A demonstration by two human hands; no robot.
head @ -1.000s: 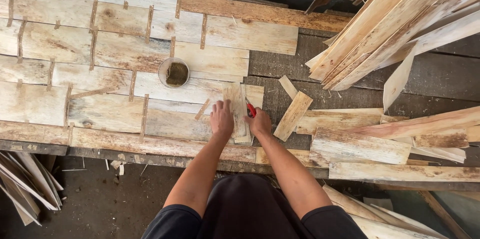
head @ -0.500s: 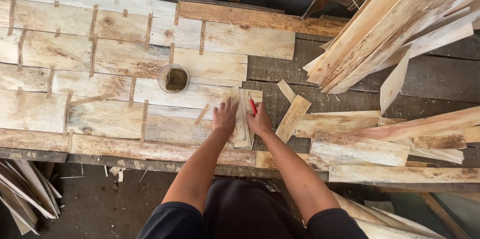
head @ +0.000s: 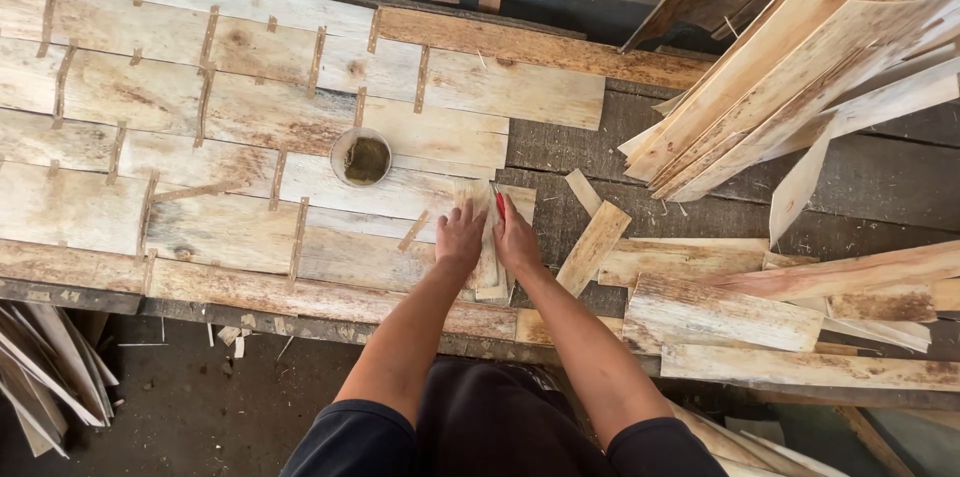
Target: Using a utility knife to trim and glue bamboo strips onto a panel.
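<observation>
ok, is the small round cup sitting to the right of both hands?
No: the round cup sits up and left of the left hand and right hand, on the pale wooden boards.

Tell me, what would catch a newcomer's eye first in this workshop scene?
Probably the two hands at the middle: the left hand and the right hand press side by side on a narrow wood strip, the right one holding a small red tool. Left of them spreads a wide sheet of joined pale boards with a small round bowl on it. A heap of loose planks leans at the upper right.
</observation>
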